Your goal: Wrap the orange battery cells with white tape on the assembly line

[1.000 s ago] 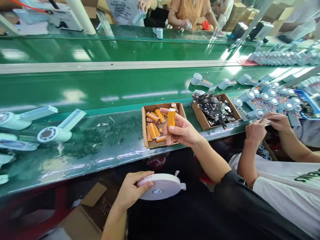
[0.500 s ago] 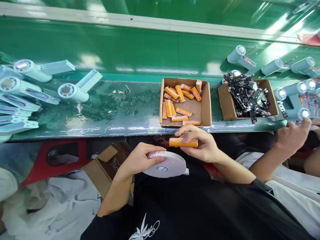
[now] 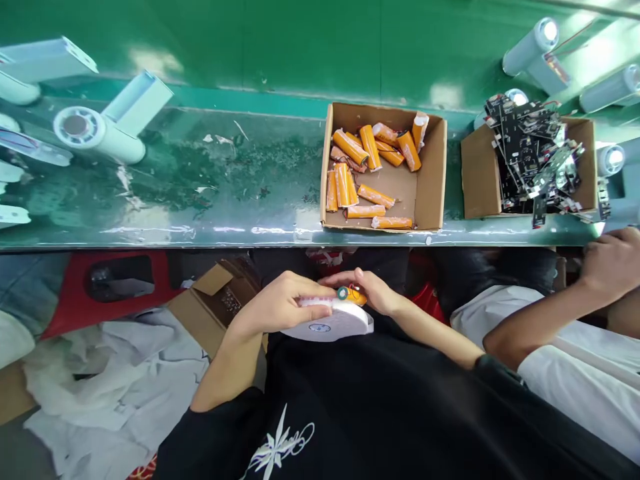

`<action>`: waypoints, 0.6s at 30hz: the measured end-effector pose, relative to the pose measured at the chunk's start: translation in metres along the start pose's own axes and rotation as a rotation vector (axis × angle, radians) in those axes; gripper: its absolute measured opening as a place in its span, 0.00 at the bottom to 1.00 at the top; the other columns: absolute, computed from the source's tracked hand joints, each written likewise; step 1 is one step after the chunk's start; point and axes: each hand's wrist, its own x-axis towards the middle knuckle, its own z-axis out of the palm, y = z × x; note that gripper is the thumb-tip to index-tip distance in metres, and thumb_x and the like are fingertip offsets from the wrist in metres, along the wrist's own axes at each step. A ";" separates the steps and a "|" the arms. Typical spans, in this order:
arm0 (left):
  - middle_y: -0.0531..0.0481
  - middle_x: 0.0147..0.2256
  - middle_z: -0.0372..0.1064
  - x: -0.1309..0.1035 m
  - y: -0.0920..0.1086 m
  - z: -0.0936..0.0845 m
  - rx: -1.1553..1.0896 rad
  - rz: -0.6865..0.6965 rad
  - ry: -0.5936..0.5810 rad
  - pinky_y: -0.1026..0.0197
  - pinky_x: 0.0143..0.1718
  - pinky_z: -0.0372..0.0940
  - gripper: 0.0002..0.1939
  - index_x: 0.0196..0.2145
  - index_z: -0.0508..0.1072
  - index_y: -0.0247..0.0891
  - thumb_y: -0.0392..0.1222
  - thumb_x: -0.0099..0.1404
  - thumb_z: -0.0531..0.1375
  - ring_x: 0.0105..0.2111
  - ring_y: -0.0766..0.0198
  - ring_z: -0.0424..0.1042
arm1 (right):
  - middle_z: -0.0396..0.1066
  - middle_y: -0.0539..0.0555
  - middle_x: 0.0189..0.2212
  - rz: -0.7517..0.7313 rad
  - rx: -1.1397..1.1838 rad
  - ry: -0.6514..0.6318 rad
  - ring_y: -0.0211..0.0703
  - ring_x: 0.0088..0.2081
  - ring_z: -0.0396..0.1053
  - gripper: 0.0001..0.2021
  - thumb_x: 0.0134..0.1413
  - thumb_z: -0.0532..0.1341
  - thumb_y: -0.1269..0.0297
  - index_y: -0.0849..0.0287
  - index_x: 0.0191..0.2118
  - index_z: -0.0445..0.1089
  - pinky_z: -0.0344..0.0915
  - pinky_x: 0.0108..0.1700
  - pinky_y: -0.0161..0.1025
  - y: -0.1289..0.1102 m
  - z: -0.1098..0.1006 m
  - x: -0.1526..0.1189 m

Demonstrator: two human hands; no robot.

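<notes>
My left hand (image 3: pixel 285 305) is closed on a wide roll of white double-sided tape (image 3: pixel 327 323), thumb on its flat side and fingers over the top edge. An orange-wrapped battery (image 3: pixel 356 295) rests at the roll's upper right edge, its round end and thin wires facing me. Around the far side of that battery curls my right hand (image 3: pixel 374 291), closed on it. Beyond them on the bench, an open cardboard box (image 3: pixel 420 200) holds several more orange batteries (image 3: pixel 350 148) with whitish strips on them.
Black circuit boards (image 3: pixel 533 153) fill another box (image 3: pixel 480 177) at the right. Pale blue housings (image 3: pixel 113 137) lie on the green bench (image 3: pixel 225 193) at the left. A co-worker's hand (image 3: pixel 613 263) is at the far right. Below the bench edge stand a red stool (image 3: pixel 70 293) and an open carton (image 3: pixel 200 327).
My right hand has brought the battery down and turned it against the tape roll's edge. My left hand keeps its hold. The view has shifted, so the bench appears closer.
</notes>
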 end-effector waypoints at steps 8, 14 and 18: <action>0.46 0.37 0.83 0.000 -0.010 -0.005 0.041 -0.110 0.081 0.66 0.31 0.70 0.16 0.46 0.84 0.36 0.48 0.67 0.67 0.30 0.62 0.79 | 0.80 0.61 0.50 -0.119 -0.352 -0.215 0.47 0.48 0.79 0.22 0.64 0.66 0.52 0.62 0.57 0.77 0.73 0.52 0.40 -0.019 -0.028 0.010; 0.48 0.41 0.83 0.010 -0.005 -0.002 -0.007 -0.134 0.039 0.66 0.35 0.71 0.14 0.46 0.85 0.39 0.48 0.68 0.66 0.36 0.60 0.81 | 0.82 0.57 0.47 -0.107 -0.734 -0.296 0.46 0.45 0.80 0.17 0.66 0.65 0.55 0.57 0.55 0.78 0.73 0.48 0.37 -0.071 -0.032 0.008; 0.50 0.42 0.83 0.014 -0.004 0.001 0.001 -0.142 -0.002 0.66 0.37 0.70 0.14 0.47 0.84 0.40 0.48 0.69 0.65 0.38 0.60 0.81 | 0.82 0.57 0.44 -0.057 -1.044 -0.435 0.47 0.42 0.80 0.15 0.69 0.63 0.60 0.57 0.56 0.75 0.70 0.45 0.38 -0.095 -0.025 0.004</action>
